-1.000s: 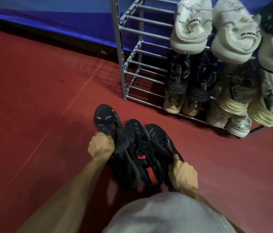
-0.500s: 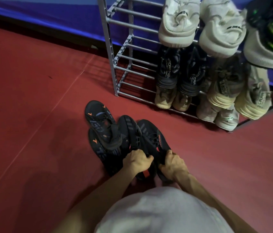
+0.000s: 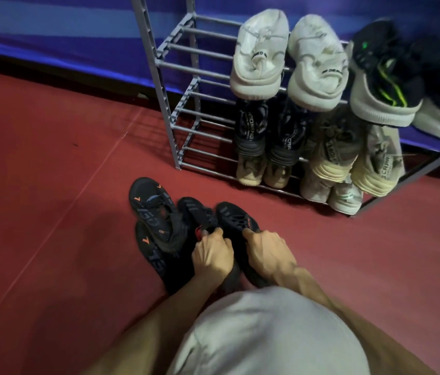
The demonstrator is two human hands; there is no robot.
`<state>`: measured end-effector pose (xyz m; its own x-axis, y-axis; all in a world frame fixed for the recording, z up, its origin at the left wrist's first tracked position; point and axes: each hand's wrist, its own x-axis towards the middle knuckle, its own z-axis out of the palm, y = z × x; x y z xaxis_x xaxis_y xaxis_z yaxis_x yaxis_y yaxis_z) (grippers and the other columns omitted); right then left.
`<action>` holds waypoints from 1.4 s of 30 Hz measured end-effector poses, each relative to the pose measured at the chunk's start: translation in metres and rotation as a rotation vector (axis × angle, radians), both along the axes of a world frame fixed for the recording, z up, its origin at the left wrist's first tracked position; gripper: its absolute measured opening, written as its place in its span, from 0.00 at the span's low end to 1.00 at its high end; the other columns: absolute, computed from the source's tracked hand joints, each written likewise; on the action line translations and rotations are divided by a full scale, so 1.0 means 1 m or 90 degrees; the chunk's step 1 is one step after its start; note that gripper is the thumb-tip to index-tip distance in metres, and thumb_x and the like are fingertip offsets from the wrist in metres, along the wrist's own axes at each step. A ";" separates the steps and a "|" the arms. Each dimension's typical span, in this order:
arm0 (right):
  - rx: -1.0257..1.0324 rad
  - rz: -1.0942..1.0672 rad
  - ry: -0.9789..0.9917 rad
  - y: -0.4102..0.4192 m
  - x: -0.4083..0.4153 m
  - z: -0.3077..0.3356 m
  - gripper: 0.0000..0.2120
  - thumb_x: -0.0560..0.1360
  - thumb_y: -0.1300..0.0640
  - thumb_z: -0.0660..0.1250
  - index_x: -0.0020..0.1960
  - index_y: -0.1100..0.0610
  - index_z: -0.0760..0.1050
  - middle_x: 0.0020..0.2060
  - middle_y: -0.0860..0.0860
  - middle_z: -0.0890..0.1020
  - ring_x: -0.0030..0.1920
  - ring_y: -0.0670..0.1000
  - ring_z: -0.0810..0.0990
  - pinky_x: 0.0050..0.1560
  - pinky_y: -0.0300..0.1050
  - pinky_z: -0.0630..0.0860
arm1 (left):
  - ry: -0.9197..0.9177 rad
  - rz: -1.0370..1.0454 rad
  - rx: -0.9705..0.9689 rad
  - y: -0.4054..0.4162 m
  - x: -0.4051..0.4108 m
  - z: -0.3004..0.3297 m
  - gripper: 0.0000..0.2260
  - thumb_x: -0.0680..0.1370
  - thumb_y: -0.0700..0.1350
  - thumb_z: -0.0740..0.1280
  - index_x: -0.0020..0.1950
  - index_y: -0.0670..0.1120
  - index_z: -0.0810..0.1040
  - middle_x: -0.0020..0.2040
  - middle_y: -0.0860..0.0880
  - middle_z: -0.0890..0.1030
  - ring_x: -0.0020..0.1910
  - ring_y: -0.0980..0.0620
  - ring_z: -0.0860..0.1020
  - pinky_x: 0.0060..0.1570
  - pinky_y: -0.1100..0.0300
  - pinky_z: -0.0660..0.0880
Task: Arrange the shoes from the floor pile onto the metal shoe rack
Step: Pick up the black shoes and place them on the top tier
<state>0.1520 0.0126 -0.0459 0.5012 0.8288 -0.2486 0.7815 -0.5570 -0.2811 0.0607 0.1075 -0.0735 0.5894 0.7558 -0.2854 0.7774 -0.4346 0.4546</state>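
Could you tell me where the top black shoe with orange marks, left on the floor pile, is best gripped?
Probably at the heel collar. The black shoe with orange marks lies across another shoe, toe toward the rack, opening facing up. Come from above on the near side, fingers hooked inside the collar.

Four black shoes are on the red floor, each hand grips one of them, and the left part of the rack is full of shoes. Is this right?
Not fully. In the head view the left part of the metal shoe rack has bare bars; the shoes sit further right. The left hand and right hand do each grip a black shoe.
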 end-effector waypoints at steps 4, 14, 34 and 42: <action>0.072 0.038 -0.065 0.008 0.012 0.041 0.09 0.72 0.62 0.58 0.52 0.56 0.69 0.46 0.60 0.81 0.44 0.66 0.79 0.35 0.51 0.66 | -0.017 -0.021 0.096 0.019 0.006 0.042 0.09 0.76 0.47 0.59 0.51 0.46 0.76 0.51 0.40 0.80 0.50 0.37 0.79 0.46 0.49 0.73; 0.194 0.227 -0.155 0.032 0.026 0.173 0.03 0.77 0.53 0.55 0.48 0.52 0.65 0.40 0.56 0.75 0.36 0.65 0.77 0.33 0.54 0.70 | -0.023 -0.193 0.267 0.044 0.028 0.206 0.07 0.73 0.45 0.63 0.49 0.48 0.77 0.50 0.44 0.81 0.53 0.40 0.79 0.45 0.52 0.72; 0.581 0.091 -0.305 0.024 0.058 0.469 0.04 0.74 0.60 0.64 0.43 0.60 0.76 0.29 0.51 0.76 0.30 0.52 0.72 0.32 0.47 0.70 | -0.283 -0.291 0.528 0.056 0.055 0.537 0.08 0.74 0.45 0.66 0.35 0.49 0.72 0.34 0.51 0.74 0.33 0.51 0.72 0.31 0.58 0.64; 0.320 -0.077 -0.569 -0.018 0.138 0.427 0.06 0.74 0.62 0.63 0.50 0.61 0.74 0.38 0.60 0.78 0.31 0.65 0.78 0.27 0.51 0.64 | -0.342 -0.466 0.536 0.019 0.154 0.481 0.01 0.75 0.45 0.63 0.45 0.51 0.72 0.48 0.46 0.80 0.48 0.39 0.78 0.40 0.52 0.67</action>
<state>0.2899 -0.0057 0.3814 0.4190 0.6661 0.6170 0.7661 -0.6241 0.1535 0.2152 0.1268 0.4071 0.8420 0.0307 0.5386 0.0300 -0.9995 0.0101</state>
